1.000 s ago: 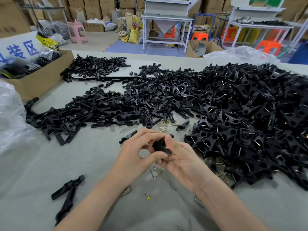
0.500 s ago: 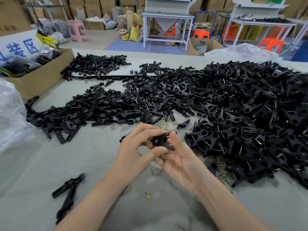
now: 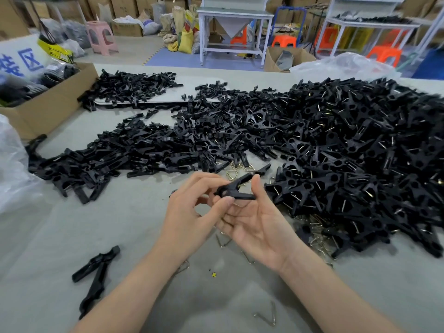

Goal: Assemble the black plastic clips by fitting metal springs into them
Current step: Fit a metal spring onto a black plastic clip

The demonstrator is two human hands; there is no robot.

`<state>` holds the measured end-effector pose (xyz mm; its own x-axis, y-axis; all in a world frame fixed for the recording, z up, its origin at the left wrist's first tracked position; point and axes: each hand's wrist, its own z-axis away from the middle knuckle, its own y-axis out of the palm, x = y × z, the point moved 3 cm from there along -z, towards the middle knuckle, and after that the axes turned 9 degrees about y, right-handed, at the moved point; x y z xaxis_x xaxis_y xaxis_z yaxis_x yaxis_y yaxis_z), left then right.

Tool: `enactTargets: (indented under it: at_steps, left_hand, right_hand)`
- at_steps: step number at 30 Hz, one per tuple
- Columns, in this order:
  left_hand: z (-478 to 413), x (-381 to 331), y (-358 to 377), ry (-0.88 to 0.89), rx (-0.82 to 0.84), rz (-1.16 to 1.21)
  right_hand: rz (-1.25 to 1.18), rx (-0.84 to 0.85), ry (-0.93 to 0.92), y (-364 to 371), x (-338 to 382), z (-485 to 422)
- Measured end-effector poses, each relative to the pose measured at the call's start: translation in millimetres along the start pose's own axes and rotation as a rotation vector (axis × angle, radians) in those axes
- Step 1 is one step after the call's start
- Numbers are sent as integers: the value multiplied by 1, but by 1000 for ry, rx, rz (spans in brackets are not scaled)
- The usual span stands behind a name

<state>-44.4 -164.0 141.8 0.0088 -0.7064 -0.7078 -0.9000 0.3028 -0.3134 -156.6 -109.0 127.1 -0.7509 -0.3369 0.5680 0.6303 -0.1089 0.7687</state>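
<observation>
Head view, looking down: both hands meet over the middle of the grey table (image 3: 60, 236). The left hand (image 3: 189, 212) pinches 1 black clip (image 3: 236, 189) between thumb and forefinger at its pivot end, the other fingers curled loosely behind. The clip's 2 arms splay out to the right, 1 angled up and 1 lying roughly level.

The right hand (image 3: 259, 227) sits palm up beneath it, fingers relaxed and nearly straight under the left thumb. Its own thumb stands upright at the tip of the lower arm; whether it presses the plastic I cannot tell. I cannot make out a spring inside the held clip either.

Off to the right rises the big heap of clips (image 3: 360, 152), bits of metal wire glinting all through it. Beyond the hands and to the left lies a flatter spread of clip halves (image 3: 115, 159).

Loose springs are scattered about: a gold triangular spring (image 3: 234, 174) just beyond the held clip, a bent wire spring (image 3: 223, 241) on the table below the hands, and another (image 3: 266, 316) near the bottom edge. A crossed pair of halves (image 3: 96, 272) lies alone at the near left. A cardboard box (image 3: 55, 102) stands at the far left, with a clear plastic bag (image 3: 12, 169) bulging in at the left edge.
</observation>
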Motion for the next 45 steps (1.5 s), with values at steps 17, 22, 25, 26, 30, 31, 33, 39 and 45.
enactTargets:
  at_steps: [17, 22, 25, 26, 30, 31, 33, 39, 45]
  left_hand:
    - [2, -1, 3, 11, 49, 57]
    - [0, -2, 1, 3, 122, 77]
    - [0, -3, -1, -3, 134, 109]
    - [0, -4, -1, -7, 135, 111]
    - [1, -6, 1, -27, 120, 108]
    - [1, -6, 1, -23, 123, 97]
    - [0, -8, 1, -6, 130, 73]
    - [0, -10, 0, 33, 117, 23]
    - [1, -8, 0, 11, 106, 8]
  right_hand:
    - [-21, -76, -93, -4, -1, 0]
    - [-20, -48, -109, -2, 3, 3]
    - [20, -39, -114, 0, 6, 4]
    - [22, -29, -118, 1, 6, 4]
    - [26, -2, -139, 0, 4, 5]
    - [27, 14, -140, 0, 3, 5]
    - [29, 43, -132, 1, 2, 5]
    - [-30, 96, 5, 1, 2, 2]
    - [3, 50, 23, 0, 2, 4]
